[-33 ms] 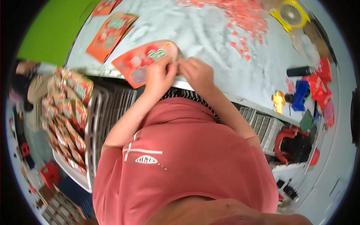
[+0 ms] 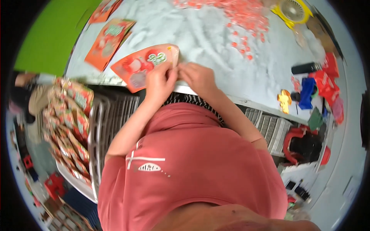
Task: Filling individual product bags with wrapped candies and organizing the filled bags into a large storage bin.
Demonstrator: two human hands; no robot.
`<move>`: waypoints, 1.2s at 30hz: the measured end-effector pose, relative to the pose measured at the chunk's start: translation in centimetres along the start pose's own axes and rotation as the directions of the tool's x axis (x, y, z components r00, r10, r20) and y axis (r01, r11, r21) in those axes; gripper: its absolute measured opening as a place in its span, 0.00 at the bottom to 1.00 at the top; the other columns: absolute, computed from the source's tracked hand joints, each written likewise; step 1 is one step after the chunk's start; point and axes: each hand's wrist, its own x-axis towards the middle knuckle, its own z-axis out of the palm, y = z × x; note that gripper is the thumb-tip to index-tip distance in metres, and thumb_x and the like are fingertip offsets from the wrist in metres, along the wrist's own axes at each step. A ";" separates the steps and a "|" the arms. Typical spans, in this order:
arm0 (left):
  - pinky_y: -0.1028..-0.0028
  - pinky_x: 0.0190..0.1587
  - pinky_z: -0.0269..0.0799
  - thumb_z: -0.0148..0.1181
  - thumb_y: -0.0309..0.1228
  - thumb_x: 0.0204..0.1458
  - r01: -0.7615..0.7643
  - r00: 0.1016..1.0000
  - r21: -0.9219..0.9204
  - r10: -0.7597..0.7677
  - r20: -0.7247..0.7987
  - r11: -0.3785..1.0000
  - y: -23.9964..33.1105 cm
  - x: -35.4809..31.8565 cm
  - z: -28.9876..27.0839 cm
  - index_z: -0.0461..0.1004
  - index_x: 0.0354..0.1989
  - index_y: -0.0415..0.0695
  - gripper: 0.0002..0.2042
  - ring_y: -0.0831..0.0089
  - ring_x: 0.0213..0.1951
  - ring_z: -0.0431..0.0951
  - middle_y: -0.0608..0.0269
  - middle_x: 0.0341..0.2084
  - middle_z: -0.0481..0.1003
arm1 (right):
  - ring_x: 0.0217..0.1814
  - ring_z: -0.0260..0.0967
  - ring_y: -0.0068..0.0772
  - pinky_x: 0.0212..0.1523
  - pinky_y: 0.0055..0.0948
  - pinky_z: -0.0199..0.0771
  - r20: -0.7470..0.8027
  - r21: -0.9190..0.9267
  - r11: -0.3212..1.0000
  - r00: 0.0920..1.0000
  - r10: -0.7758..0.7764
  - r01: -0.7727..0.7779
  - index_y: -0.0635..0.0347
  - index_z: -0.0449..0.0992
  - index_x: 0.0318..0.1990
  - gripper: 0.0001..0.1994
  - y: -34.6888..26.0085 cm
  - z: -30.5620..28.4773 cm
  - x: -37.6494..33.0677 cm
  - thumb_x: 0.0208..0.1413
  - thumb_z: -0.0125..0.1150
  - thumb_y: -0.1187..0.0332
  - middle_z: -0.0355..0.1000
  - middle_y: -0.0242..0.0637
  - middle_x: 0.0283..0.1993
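Note:
An orange-red pouch (image 2: 135, 63) with a round window and a green-and-white label lies slanted at the near edge of the table. My left hand (image 2: 158, 81) is closed on its right end, thumb and fingers pinched together. Close beside it, my right hand (image 2: 200, 79) is closed too, its fingertips pinching the pouch's right edge near the lower corner. The exact spot between both sets of fingertips is hidden. Farther left on the table rest more pouches (image 2: 108, 44) of the same kind.
Small wrapped pink-red pieces (image 2: 248, 17) are heaped at the far side. A yellow fan (image 2: 293, 11), a black cylinder (image 2: 305, 68) and a blue item (image 2: 307, 93) are on the right. At my left stands a crate (image 2: 96, 150) beside several filled pouches (image 2: 69, 127).
The view has shifted slightly, so the table things appear a little farther left. The pouch's right edge looks straighter and flatter than before. Both hands keep their pinch near it.

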 end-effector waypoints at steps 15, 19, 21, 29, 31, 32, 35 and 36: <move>0.60 0.27 0.68 0.60 0.24 0.47 -0.273 0.954 0.198 0.238 0.184 0.941 1.9 0.2 0.4 0.71 0.24 0.39 0.05 0.52 0.24 0.74 0.52 0.20 0.72 | 0.37 0.73 0.28 0.40 0.31 0.75 0.416 0.666 0.379 0.741 0.526 -0.643 0.72 0.75 0.43 0.11 -0.6 -0.1 0.2 0.59 0.47 0.77 0.77 0.41 0.34; 0.60 0.27 0.68 0.60 0.23 0.46 -0.376 0.921 0.216 0.339 0.193 0.901 3.3 0.4 0.8 0.70 0.25 0.39 0.05 0.52 0.25 0.74 0.52 0.20 0.71 | 0.40 0.72 0.26 0.41 0.32 0.74 0.283 0.767 0.400 0.824 0.490 -0.501 0.68 0.75 0.47 0.13 1.6 2.4 -1.3 0.60 0.45 0.77 0.78 0.36 0.41; 0.60 0.27 0.68 0.60 0.23 0.46 -0.359 0.930 0.200 0.332 0.157 0.912 3.3 0.5 0.8 0.70 0.24 0.39 0.05 0.52 0.25 0.74 0.52 0.20 0.71 | 0.49 0.70 0.26 0.50 0.31 0.71 0.341 0.834 0.262 0.827 0.447 -0.486 0.66 0.70 0.55 0.15 0.5 1.3 -0.6 0.61 0.45 0.78 0.74 0.35 0.49; 0.62 0.25 0.69 0.59 0.20 0.46 -0.408 0.909 0.174 0.380 0.172 0.896 4.1 0.4 1.4 0.71 0.26 0.39 0.03 0.55 0.23 0.74 0.53 0.20 0.71 | 0.58 0.66 0.28 0.60 0.30 0.67 0.426 0.832 0.225 0.843 0.330 -0.508 0.65 0.69 0.58 0.19 3.4 3.2 -1.8 0.59 0.50 0.79 0.71 0.35 0.56; 0.63 0.25 0.69 0.59 0.19 0.45 -0.418 0.903 0.162 0.388 0.185 0.894 4.2 -0.3 1.4 0.71 0.26 0.39 0.03 0.55 0.23 0.74 0.54 0.19 0.71 | 0.51 0.68 0.27 0.51 0.29 0.70 0.432 0.764 0.332 0.820 0.375 -0.554 0.64 0.72 0.54 0.17 3.0 2.4 -1.3 0.57 0.50 0.80 0.72 0.33 0.50; 0.63 0.25 0.69 0.59 0.19 0.44 -0.426 0.897 0.154 0.394 0.198 0.892 4.3 -0.6 1.5 0.71 0.26 0.39 0.03 0.55 0.23 0.74 0.54 0.19 0.71 | 0.44 0.70 0.26 0.41 0.28 0.73 0.434 0.681 0.427 0.798 0.419 -0.595 0.63 0.75 0.50 0.15 2.7 1.8 -1.0 0.55 0.51 0.80 0.74 0.32 0.44; 0.63 0.26 0.70 0.60 0.19 0.43 -0.420 0.897 0.135 0.388 0.213 0.897 3.8 -1.5 1.8 0.72 0.28 0.39 0.04 0.54 0.24 0.75 0.53 0.20 0.71 | 0.44 0.71 0.29 0.43 0.30 0.74 0.437 0.843 0.195 0.850 0.293 -0.501 0.60 0.77 0.51 0.17 3.8 4.3 -1.4 0.51 0.59 0.73 0.75 0.34 0.46; 0.63 0.27 0.70 0.60 0.20 0.43 -0.407 0.901 0.128 0.375 0.217 0.904 4.1 -1.7 2.1 0.73 0.28 0.39 0.04 0.53 0.25 0.75 0.52 0.21 0.71 | 0.44 0.71 0.29 0.43 0.30 0.74 0.436 0.845 0.190 0.849 0.299 -0.500 0.60 0.77 0.51 0.17 7.2 6.8 -4.3 0.51 0.59 0.73 0.75 0.34 0.46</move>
